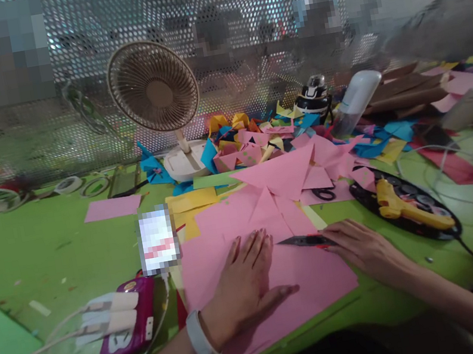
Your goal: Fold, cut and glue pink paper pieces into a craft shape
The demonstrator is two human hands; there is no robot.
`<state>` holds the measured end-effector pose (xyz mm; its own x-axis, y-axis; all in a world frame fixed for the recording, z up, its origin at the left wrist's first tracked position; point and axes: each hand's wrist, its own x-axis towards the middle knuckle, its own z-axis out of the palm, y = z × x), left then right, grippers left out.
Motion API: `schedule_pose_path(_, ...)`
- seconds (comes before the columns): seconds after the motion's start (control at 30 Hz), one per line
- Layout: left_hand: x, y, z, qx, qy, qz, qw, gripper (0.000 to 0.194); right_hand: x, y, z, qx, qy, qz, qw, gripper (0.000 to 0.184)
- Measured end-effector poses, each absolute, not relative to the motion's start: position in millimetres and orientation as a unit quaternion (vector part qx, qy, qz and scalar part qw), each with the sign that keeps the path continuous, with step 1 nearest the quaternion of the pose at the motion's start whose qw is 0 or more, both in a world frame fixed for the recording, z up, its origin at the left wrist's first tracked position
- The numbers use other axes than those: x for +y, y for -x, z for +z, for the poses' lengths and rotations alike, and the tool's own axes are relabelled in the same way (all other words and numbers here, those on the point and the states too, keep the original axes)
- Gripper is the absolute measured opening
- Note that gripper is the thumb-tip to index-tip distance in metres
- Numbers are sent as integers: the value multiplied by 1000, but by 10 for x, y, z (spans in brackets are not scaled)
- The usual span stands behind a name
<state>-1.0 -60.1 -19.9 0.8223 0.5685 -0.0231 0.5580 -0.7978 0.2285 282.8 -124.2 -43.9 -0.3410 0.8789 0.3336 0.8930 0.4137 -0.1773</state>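
My left hand [248, 284] lies flat on a pink paper sheet [311, 297], fingers stretched out and thumb spread to the right. A white band circles that wrist. Just to the right, my right hand [361, 247] grips a utility knife [306, 242] with a dark, pointed blade and some red on its body. The blade points left over the sheet, close to my left fingertips. Beyond both hands are folded pink paper pieces [281, 172] with pointed corners. The black handle of scissors [324, 193] shows among the paper.
At right, a yellow glue gun [410, 211] rests on a black tray [363, 189]. A purple power strip [142, 304] with plugs and cables sits left, below a lit phone [157, 238]. A fan [153, 88], bottle [357, 99], tape rolls [68, 185] and paper scraps line the back.
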Motion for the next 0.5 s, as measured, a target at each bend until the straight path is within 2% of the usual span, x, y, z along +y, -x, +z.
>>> schedule_pose_path(0.5,-555,90,-105,300,-945,33,124,80,-1212,-2753,-392,-821,539,-25,188,27)
